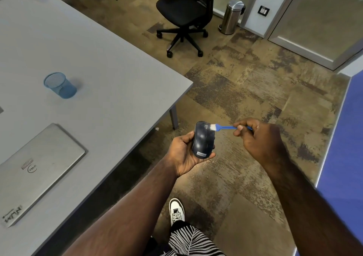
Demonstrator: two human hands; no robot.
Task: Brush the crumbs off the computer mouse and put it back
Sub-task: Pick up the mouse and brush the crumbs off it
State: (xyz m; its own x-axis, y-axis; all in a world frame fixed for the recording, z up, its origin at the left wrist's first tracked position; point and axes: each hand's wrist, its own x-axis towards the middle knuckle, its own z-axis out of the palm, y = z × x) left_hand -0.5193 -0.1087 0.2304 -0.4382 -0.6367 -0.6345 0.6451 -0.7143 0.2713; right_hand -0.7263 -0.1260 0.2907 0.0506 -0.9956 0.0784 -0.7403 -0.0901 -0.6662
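A dark blue-black computer mouse (202,141) with a white label lies in my left hand (183,155), held palm-up over the carpet to the right of the table. My right hand (257,138) pinches the blue handle of a small brush (225,127). The brush's white bristles touch the front top of the mouse, near the scroll wheel. Crumbs on the mouse are too small to make out.
The grey table (110,75) fills the left, with a closed silver laptop (37,169) near its front edge and a blue mesh pen cup (60,86) further back. A black office chair (182,18) and a steel pedal bin (232,16) stand beyond. A blue partition (345,157) runs along the right.
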